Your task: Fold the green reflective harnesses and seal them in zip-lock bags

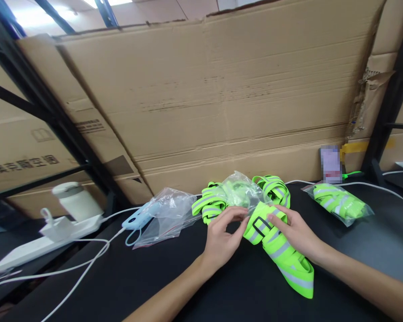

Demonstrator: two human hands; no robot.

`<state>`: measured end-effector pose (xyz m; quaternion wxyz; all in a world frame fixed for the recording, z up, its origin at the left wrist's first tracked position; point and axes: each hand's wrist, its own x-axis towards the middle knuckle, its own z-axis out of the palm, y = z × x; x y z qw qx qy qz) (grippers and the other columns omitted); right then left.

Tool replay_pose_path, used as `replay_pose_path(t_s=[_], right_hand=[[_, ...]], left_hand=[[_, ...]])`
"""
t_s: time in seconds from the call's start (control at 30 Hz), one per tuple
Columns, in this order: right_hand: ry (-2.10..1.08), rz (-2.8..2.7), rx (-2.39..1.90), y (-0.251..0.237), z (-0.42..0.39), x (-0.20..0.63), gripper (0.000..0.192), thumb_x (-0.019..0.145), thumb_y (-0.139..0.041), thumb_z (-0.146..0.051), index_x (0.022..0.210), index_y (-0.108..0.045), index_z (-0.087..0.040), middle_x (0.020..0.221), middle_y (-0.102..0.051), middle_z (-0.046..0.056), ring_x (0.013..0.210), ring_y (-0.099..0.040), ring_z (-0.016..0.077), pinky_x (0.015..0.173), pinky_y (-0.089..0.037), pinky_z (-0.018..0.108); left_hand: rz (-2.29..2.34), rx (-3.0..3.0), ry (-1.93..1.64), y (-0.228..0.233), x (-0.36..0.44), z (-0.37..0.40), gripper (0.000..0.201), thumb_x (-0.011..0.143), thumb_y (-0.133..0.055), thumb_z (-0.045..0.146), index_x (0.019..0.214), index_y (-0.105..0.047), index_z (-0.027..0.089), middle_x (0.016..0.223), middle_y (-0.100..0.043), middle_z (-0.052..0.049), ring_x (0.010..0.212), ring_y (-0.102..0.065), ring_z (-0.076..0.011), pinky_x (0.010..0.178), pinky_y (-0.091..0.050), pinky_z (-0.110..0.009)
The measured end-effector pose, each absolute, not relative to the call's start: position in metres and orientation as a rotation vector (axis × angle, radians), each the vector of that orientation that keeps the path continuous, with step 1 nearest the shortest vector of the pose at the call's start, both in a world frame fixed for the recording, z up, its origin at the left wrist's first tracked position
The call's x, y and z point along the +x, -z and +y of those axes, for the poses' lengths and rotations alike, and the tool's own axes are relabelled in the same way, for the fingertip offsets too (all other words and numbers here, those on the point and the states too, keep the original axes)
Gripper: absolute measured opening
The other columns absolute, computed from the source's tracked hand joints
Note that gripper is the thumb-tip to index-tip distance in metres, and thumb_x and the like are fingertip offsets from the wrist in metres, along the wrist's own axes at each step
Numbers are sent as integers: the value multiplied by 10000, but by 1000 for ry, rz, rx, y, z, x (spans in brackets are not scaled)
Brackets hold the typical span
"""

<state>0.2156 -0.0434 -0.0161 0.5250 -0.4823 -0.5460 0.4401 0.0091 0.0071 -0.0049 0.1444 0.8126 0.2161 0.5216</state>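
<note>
A folded bundle of neon-green reflective strap (282, 250) with silver stripes and a black buckle hangs between my hands over the black table. My right hand (293, 230) is closed on its upper right side, thumb beside the buckle. At its upper left edge my left hand (223, 235) is closed, thumb and fingers drawn together near the strap and a clear bag; what sits between them is hard to make out. Just behind lie a rolled green strap (210, 203), a clear plastic bag (238, 190) with green inside, and another rolled strap (273, 188).
A bagged green strap (339, 201) lies at right, before a phone (331, 164) leaning on the cardboard wall (221, 98). Left are clear bags (173, 214), a light-blue case-like object (141, 217), white cables (97, 257), a power strip (50, 241) and a white bottle (77, 203).
</note>
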Motion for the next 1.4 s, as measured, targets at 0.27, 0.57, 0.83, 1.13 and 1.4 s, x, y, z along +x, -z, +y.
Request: replay_pose_path(t_s=[0.27,0.57,0.83,1.13,1.4], right_hand=[[-1152,-1239,-1098,13,-49,214,471,858,-728,-521,1227,-684,-233,1182,-743,69,1098,-688,282,917,-545,367],[-1234,-1087,-1028,11,-48,214,500,808,-782,-515,1200,-710,-212,1056,-776,87,956,-731,272,791,-576,343],[-1158,-1153,-1079,9,-50,214,438,822,-764,-516,1122,-726,-200,982,-777,68,915,-727,255,729,-566,305],[-1169,-839,-1136,12,-49,209,660,625,-907,-506,1122,-571,-229,873,-758,21,762,-735,243,620,-578,302],[-1253,-949,-1039,11,-49,211,583,740,-836,-502,1214,-678,-202,1178,-744,102,1015,-726,307,803,-596,370]], left_hand=[[454,2607,-1453,8,3,8,239,915,-603,11,1050,-698,184,1088,-707,-86,994,-699,-169,866,-578,-277],[497,2694,-1323,16,3,11,381,964,-519,29,1281,-630,209,1297,-650,-129,1139,-668,-207,959,-571,-366],[491,2646,-1512,14,5,9,207,904,-617,11,1021,-644,179,1035,-756,-73,1022,-727,-195,926,-573,-330],[267,2865,-1408,14,2,6,340,896,-586,-30,1166,-666,160,1287,-642,-182,967,-678,-200,818,-601,-353],[418,2813,-1383,14,4,6,319,913,-551,21,1178,-634,179,1223,-677,-133,1075,-688,-200,920,-600,-333]])
